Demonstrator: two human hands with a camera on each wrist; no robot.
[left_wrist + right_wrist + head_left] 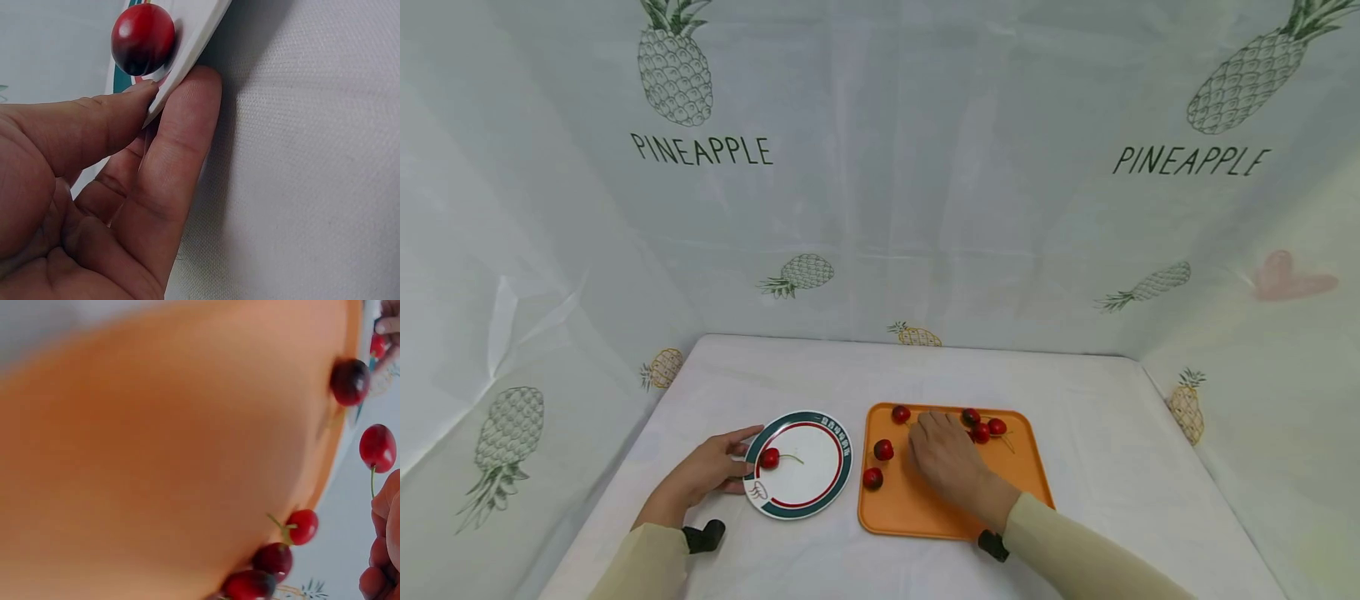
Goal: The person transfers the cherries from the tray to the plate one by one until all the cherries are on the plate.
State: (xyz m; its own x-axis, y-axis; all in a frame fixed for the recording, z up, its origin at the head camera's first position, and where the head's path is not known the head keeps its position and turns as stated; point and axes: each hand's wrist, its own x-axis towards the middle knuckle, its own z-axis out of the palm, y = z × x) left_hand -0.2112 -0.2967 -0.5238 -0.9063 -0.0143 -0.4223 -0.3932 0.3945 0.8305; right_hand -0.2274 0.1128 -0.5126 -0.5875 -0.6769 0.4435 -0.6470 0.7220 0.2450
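Observation:
In the head view my left hand (711,465) holds the near-left rim of a white plate (808,471) with a teal band and red ring. The left wrist view shows thumb and a finger pinching that rim, the finger underneath. One stemmed red cherry (769,458) lies on the plate beside the thumb. My right hand (947,457) is over the far part of an orange tray (917,517), palm down. In the right wrist view its fingers pinch the green stem of a cherry (378,448), whose fruit sticks out beyond the fingertips.
Two dark red cherries (883,450) lie at the tray's left side. Several more cherries (997,427) cluster at its far right, some with stems. A white cloth (1112,467) covers the table, and a pineapple-printed curtain (970,208) surrounds it.

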